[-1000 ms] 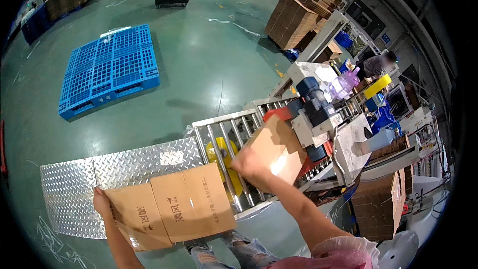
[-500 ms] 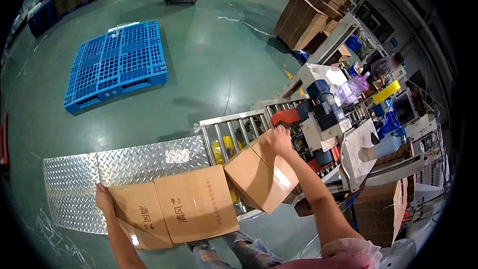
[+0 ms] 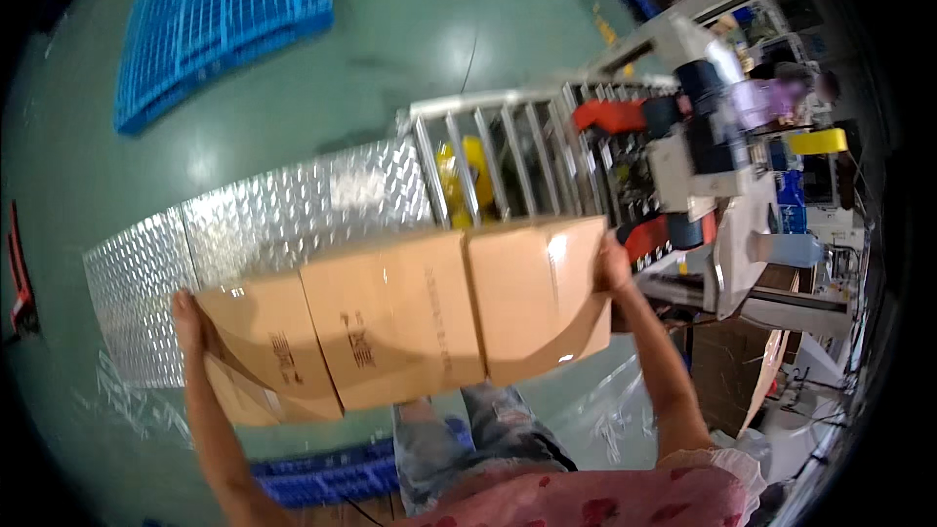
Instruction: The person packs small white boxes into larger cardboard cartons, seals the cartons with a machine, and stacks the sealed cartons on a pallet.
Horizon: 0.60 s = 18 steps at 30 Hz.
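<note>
Three brown cardboard boxes sit side by side in a row, pressed between my hands. My left hand [image 3: 188, 320] grips the outer end of the left box [image 3: 264, 332], the thumb showing at its upper corner. At the other end, my right hand [image 3: 615, 265] holds the outer side of the right box [image 3: 542, 288]. The middle box [image 3: 400, 307], with dark print on it, is wedged between the other two. The row overlaps the near edge of a diamond-plate metal table [image 3: 303, 200] and a roller conveyor [image 3: 508, 161]. Fingers under the boxes are hidden.
A taping machine [image 3: 698, 137] with red guides stands right of the rollers. Beyond the table, a blue plastic pallet [image 3: 224, 20] lies on the green floor. A dark blue pallet [image 3: 332, 473] is by my legs. Another person [image 3: 791, 88] is blurred at the far right.
The right box has swung from a slant into line with the other two. My right hand has moved from its top to its outer end. The head view has shifted and turned.
</note>
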Motion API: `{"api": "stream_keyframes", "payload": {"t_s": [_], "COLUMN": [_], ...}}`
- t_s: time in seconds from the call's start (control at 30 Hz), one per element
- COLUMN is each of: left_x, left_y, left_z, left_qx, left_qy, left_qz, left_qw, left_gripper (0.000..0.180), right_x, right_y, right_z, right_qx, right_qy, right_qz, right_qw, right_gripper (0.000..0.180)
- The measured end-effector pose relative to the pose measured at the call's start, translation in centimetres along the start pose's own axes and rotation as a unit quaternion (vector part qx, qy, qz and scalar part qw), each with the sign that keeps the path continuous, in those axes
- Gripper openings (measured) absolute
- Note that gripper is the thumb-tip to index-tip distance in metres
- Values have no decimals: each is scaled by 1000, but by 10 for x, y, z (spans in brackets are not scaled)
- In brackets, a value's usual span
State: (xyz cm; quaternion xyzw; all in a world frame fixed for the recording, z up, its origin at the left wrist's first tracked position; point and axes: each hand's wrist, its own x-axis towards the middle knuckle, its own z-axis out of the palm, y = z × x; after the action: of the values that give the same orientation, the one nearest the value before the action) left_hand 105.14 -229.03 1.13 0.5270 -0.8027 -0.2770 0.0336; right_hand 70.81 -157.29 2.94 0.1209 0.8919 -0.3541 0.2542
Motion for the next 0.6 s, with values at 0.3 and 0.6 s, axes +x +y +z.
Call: {"api": "stream_keyframes", "payload": {"t_s": [0.3,0.6], "left_x": [-102,-191], "left_y": [-58,-100], "left_z": [-56,-84], "left_qx": [-247,-223], "left_qy": [-225,-123], "left_qz": [-225,-286], "left_qw": [915,924], "left_gripper": [45,44], "right_x": [-102,-132], "right_y": [-78,-102], "right_z": [15,18], "right_qx": [-112,-298], "right_qy": [-99,-64], "right_qz": [87,88], "right_qw": [985,948], "right_gripper": [42,41]}}
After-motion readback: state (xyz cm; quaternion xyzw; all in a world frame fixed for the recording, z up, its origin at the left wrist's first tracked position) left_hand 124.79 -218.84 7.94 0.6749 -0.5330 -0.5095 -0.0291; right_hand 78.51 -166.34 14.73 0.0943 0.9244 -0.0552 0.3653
